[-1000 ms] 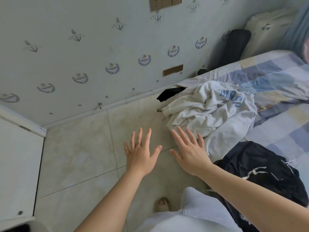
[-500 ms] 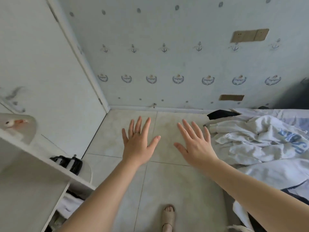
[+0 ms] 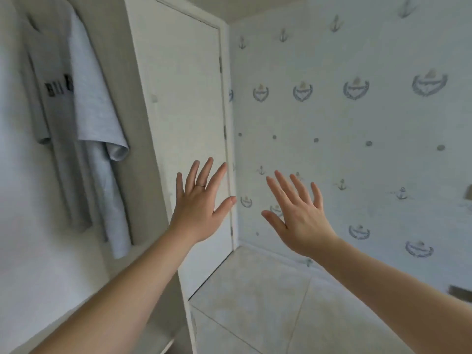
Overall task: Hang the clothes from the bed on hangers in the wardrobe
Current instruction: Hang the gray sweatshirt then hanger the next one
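Two T-shirts hang in the open wardrobe (image 3: 143,154) at the upper left, side by side and touching. Their long axes run top to bottom, shoulders toward the top edge and hems pointing down. The darker grey T-shirt (image 3: 48,116) bears black lettering across the chest. The paler T-shirt (image 3: 94,106) just to its right overlaps it, and its one visible sleeve ends in an open cuff facing right. Whatever they hang from is cut off by the top of the view. A blurred pale surface at the far left cannot be made out. One white wardrobe door (image 3: 184,111) stands open to the right of the shirts, its edge upright against the corner. In front of it are two bare hands, backs to the camera. The left hand (image 3: 199,208), wearing one ring (image 3: 200,185), and the right hand (image 3: 304,221) each have fingers straight and spread wide, holding nothing and touching nothing, with a gap between the two thumbs. Behind the right hand is a wall (image 3: 370,162) papered with anchors and crests, and a tiled floor (image 3: 255,290) lies below.
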